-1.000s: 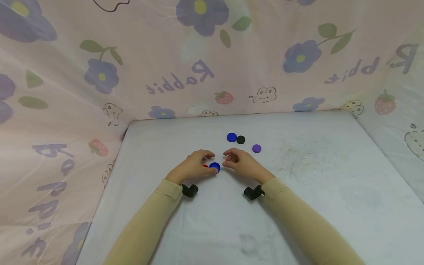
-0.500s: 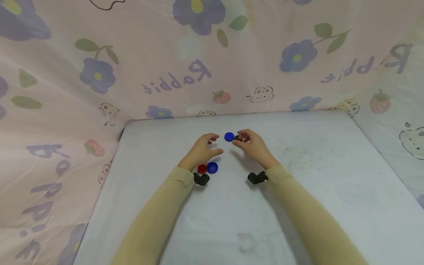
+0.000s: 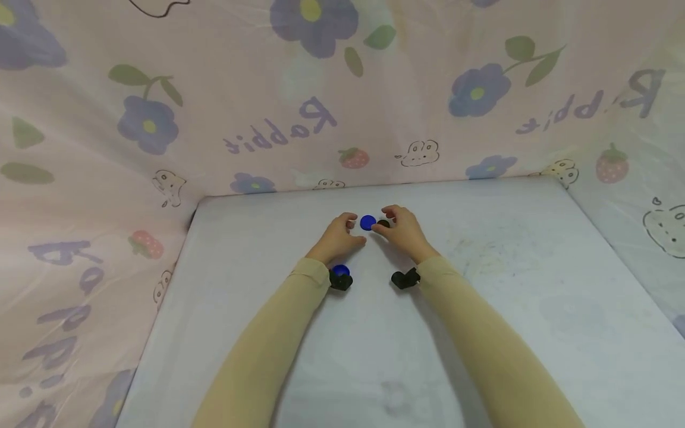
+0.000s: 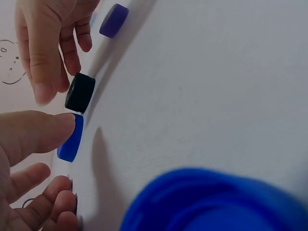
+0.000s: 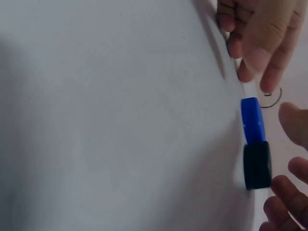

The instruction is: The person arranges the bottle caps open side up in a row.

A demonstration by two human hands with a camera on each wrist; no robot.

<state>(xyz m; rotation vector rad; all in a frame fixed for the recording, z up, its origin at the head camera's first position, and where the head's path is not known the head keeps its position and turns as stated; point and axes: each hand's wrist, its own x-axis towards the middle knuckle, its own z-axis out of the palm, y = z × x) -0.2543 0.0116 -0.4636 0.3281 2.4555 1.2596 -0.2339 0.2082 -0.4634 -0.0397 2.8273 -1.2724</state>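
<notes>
Head view: a far blue cap and a black cap are set side by side on the white table, touching or nearly so. Both can be judged light, stiff, hard to break and slightly slippery; a grip is best taken across the rim, with thumb and fingertip on opposite edges. The left hand is held beside the blue cap, thumb and fingers parted, nothing held. The right hand is spread about the black cap, thumb and fingers apart; whether it is touched cannot be told. Compared with half a second ago, the left hand is brought closer to the far blue cap, the near blue cap is partly covered by the wrist camera, and the red cap is hidden.
</notes>
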